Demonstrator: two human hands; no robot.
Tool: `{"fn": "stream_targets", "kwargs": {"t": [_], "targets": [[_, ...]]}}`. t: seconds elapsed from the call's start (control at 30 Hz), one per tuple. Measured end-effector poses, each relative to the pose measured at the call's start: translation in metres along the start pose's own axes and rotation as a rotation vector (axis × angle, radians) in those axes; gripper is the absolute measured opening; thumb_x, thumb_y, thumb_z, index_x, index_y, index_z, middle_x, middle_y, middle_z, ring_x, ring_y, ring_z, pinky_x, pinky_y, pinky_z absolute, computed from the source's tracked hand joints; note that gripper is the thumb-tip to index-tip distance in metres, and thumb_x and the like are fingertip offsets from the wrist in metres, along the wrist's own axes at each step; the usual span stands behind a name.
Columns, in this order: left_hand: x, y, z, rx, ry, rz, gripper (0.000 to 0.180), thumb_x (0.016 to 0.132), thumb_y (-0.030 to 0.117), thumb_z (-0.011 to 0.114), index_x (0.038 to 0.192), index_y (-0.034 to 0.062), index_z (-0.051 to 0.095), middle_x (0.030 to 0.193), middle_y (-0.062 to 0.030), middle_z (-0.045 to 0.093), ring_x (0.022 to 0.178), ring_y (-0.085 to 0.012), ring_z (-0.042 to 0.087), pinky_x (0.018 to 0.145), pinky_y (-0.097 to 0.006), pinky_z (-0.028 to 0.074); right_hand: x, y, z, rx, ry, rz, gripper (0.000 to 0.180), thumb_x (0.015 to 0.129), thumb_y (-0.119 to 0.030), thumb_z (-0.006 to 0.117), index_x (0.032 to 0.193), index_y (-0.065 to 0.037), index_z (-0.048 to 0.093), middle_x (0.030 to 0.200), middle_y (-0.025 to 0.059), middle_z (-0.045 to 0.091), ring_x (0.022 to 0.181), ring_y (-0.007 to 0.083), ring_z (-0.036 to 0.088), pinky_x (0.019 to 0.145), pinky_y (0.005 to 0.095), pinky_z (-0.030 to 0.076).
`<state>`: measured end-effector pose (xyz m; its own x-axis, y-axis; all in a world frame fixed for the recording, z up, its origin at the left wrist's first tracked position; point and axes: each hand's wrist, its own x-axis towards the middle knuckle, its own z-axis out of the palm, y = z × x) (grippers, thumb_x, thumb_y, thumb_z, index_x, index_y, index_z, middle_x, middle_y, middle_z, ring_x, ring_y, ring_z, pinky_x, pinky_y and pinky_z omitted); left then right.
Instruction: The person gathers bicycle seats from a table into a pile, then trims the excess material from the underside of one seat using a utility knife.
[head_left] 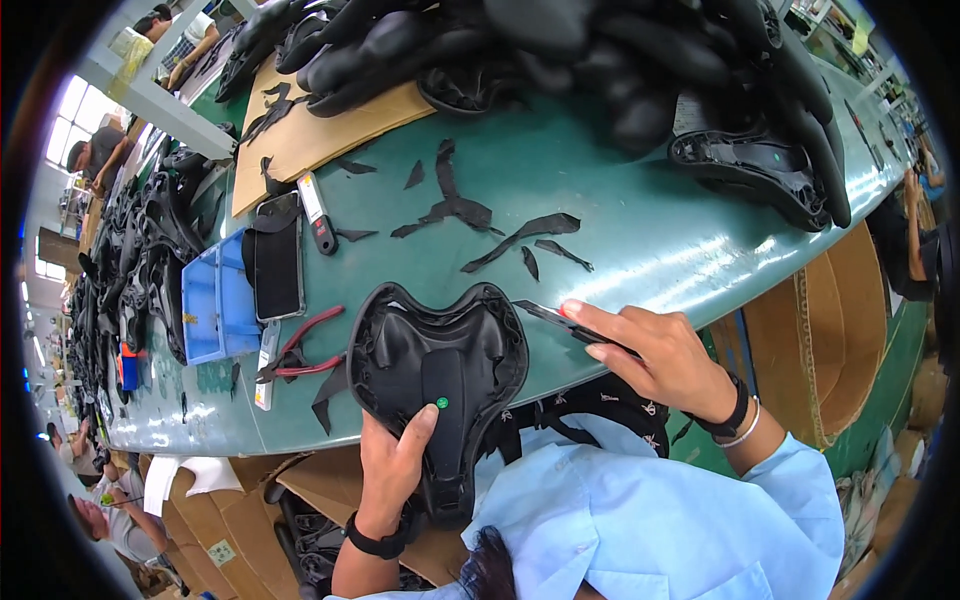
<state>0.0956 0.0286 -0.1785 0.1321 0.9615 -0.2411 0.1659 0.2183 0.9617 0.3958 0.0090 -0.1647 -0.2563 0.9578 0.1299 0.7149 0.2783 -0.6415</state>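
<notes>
Low in frame, my left hand (392, 462) clamps the upturned black saddle (440, 372) against the green table (640, 235) edge, steadying it. Right of centre, my right hand (655, 350) pinches a thin blade (548, 316) at its rim. Trimmed black scraps (520, 236) lie beyond.

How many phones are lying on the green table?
1. The phone lies screen-up at the table's left side, beside the blue tray and above the red-handled pliers. Others could be hidden under the saddle piles.
</notes>
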Motion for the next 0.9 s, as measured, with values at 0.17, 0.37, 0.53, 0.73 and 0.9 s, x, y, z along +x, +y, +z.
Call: {"fn": "stream_targets", "kwargs": {"t": [0.17,0.37,0.53,0.73,0.9], "targets": [[0.011,-0.005,-0.008,0.065,-0.08,0.046,0.052,0.083,0.007,0.064,0.13,-0.0048,0.044,0.122,-0.0147,0.057,0.109,-0.0209,0.055,0.098,-0.033,0.041,0.025,-0.001,-0.003,-0.149,-0.074,-0.076,0.049,0.086,-0.014,0.064,0.134,-0.018,0.054,0.062,0.0063,0.05,0.052,0.0213,0.049,0.048,0.0349,0.041],[0.012,-0.002,-0.007,-0.148,-0.065,-0.056,0.051,0.082,0.004,0.065,0.128,-0.005,0.046,0.121,-0.0139,0.057,0.107,-0.0201,0.055,0.096,-0.032,0.042,0.017,-0.011,-0.001,-0.293,-0.281,-0.005,0.058,0.087,-0.015,0.064,0.141,-0.018,0.044,0.062,0.0087,0.05,0.051,0.0263,0.052,0.048,0.0374,0.042],[0.003,-0.002,0.012,-0.085,0.039,-0.014,0.053,0.082,0.003,0.065,0.129,-0.0058,0.044,0.121,-0.0134,0.056,0.108,-0.0199,0.055,0.098,-0.032,0.04,-0.009,-0.025,0.036,0.097,-0.056,0.122,0.064,0.09,-0.015,0.061,0.147,-0.009,0.031,0.06,0.0146,0.053,0.051,0.0348,0.054,0.05,0.0421,0.044],[-0.024,-0.005,0.034,-0.079,0.263,0.066,0.055,0.084,0.005,0.066,0.132,-0.0059,0.04,0.126,-0.0148,0.053,0.112,-0.0206,0.053,0.1,-0.033,0.039,-0.035,-0.055,0.022,0.251,-0.229,0.363,0.065,0.091,-0.014,0.061,0.147,-0.007,0.028,0.089,0.0198,0.063,0.068,0.0363,0.063,0.059,0.0416,0.05],[-0.03,-0.005,0.034,-0.054,0.215,0.05,0.058,0.084,0.006,0.067,0.133,-0.0054,0.038,0.123,-0.0148,0.055,0.109,-0.0208,0.055,0.097,-0.033,0.041,0.004,-0.037,0.021,0.345,0.195,0.2,0.067,0.086,-0.009,0.065,0.144,-0.008,0.031,0.13,0.0203,0.055,0.107,0.0368,0.061,0.087,0.0376,0.051]]}}
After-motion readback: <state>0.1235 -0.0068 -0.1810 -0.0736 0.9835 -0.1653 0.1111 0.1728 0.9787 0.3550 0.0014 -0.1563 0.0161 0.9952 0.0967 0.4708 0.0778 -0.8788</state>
